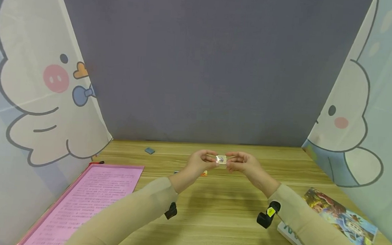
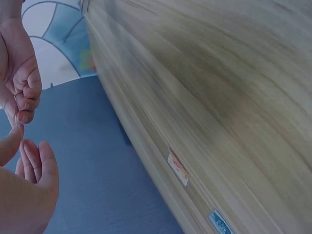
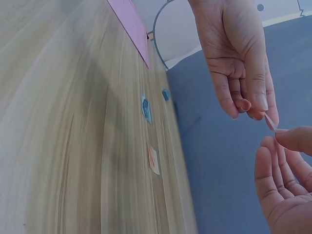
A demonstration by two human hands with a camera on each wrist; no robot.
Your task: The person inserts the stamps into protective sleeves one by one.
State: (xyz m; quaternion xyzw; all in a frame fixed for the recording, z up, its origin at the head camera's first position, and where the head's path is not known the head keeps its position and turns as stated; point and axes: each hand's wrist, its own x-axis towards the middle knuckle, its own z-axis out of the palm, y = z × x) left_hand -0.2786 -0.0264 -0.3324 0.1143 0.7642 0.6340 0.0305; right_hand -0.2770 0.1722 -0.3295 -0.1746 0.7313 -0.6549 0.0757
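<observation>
Fingers (image 1: 210, 158) of both hands pinch one small clear card sleeve (image 1: 221, 159), thumb and forefinger on each short end, other fingers loosely curled. Left hand (image 1: 200, 163) has the left end, right hand (image 1: 244, 163) the right end. Sleeve is held in the air above the worktop (image 1: 217, 213), flat face towards the head camera, something small and pale inside; can't tell what.

Wrist views show it edge-on: a thin sliver between the right hand's fingertips (image 2: 19, 117), and the same sliver (image 3: 269, 122) between both hands from the other side. Both views are motion-blurred, so no detail.

Relative to the sleeve:
- small orange-and-white card (image 1: 204, 173) lies on the worktop just below and left of it, partly hidden by the left hand
- blue tile (image 1: 149, 150) lies flat, well to the left
- pink printed sheet (image 1: 86, 202) sits further left and nearer the person
- picture book (image 1: 338, 221) is well to the right, at the worktop's near right edge

Step, my read: two-handed handling of the sleeve, either inspecting it or working its opening. Not set down, not passed to one hand.

Next move likely calls for one hand holding firm while the other shifts its pinch. Sleeve is thin and slick, so a light but secure grip at the edges matters; too much squeeze bows it.
</observation>
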